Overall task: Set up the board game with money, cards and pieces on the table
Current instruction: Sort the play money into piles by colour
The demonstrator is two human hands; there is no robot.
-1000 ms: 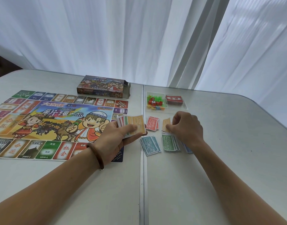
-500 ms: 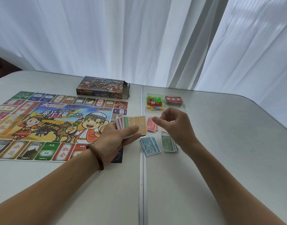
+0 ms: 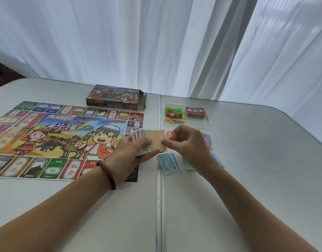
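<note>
The right hand (image 3: 187, 144) is brought across to the notes (image 3: 144, 142) gripped by the left hand (image 3: 127, 159), and the orange note (image 3: 158, 140) is pinched by it

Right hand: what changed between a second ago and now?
The right hand lifted off the money piles and moved left to the stack of notes; its fingers now appear to pinch the top orange note at its right edge. Unchanged: the left hand grips the stack, and the board, box and tray stay put.
</note>
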